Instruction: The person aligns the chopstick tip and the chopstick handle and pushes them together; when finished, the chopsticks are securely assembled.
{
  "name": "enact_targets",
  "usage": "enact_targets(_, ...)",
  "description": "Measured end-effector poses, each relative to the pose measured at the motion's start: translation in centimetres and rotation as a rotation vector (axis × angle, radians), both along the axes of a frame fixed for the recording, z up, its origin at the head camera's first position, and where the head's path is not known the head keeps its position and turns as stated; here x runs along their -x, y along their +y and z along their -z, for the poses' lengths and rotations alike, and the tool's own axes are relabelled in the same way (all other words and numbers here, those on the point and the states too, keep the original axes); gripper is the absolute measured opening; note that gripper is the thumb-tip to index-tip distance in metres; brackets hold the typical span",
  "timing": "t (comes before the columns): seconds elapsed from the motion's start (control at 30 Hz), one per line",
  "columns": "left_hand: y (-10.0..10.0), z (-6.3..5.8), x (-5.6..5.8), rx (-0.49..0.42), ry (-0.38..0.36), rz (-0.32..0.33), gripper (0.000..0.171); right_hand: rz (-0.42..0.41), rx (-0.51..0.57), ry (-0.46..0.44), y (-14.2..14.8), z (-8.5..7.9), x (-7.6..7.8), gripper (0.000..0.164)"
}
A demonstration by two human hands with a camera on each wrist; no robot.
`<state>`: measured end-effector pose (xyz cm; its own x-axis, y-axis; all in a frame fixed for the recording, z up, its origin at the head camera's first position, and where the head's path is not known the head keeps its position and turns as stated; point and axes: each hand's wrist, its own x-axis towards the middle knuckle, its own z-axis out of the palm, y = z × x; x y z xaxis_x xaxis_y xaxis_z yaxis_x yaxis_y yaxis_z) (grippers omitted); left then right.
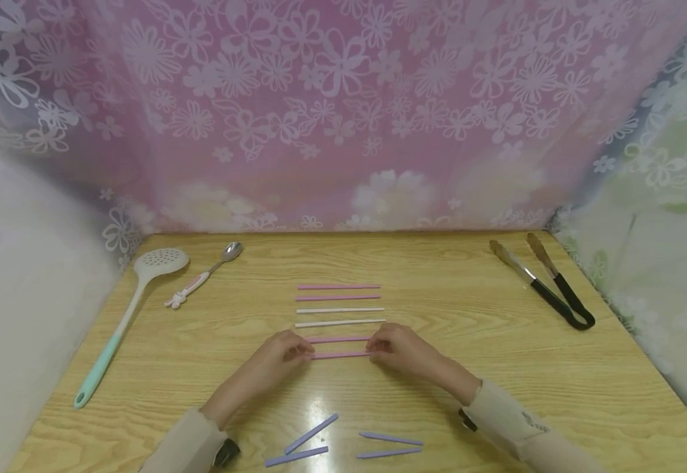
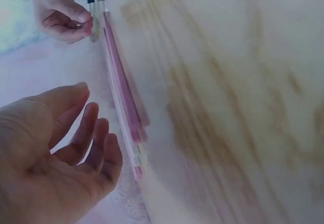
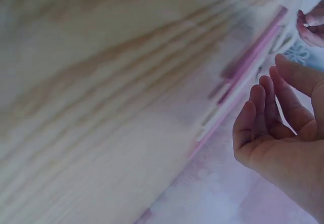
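Pink and white chopsticks lie in parallel rows across the table's middle. My left hand [image 1: 281, 358] is at the left ends of the nearest two pink chopsticks [image 1: 341, 355], and my right hand [image 1: 405, 351] is at their right ends. In the left wrist view, the left hand's loosely bent fingers [image 2: 83, 133] have a gap to the thumb, with nothing between them. The right wrist view likewise shows relaxed fingers [image 3: 258, 107] beside the rows, gripping nothing. Behind these lie two white chopsticks [image 1: 340, 322] and two more pink chopsticks [image 1: 339, 286].
Several short purple sticks [image 1: 310, 433] lie near the front edge. A slotted turner [image 1: 125, 315] with a green handle and a rabbit-handled spoon [image 1: 198, 281] are at the left. Black-handled tongs [image 1: 556, 299] lie spread at the right. A floral curtain [image 1: 343, 131] hangs behind.
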<state>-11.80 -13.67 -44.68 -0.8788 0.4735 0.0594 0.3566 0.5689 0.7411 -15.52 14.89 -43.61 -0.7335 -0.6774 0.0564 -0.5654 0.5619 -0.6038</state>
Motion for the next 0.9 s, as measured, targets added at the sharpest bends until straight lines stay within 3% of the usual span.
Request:
enact_targets(0.17,-0.1,-0.6,-1.3,-0.019,-0.114,0.089,0.022,-0.041,0.015,-0.031,0.2,-0.8,-1.6,0.014)
enact_targets(0.4,-0.1,-1.0,-3.3,-0.022,-0.234,0.23,0.029,-0.136,-0.032,-0.252,0.6,-0.8,-4.4,0.029)
enact_targets(0.63,-0.2,-1.0,-5.0,-0.019,-0.285,0.284,0.035,-0.2,-0.065,-0.306,1.0,-0.3,-6.3,0.031)
enact_targets(0.9,0.5,-0.8,-5.8,0.006,-0.323,0.26,0.032,-0.201,-0.091,-0.314,0.8,-0.3,-6.8,0.021)
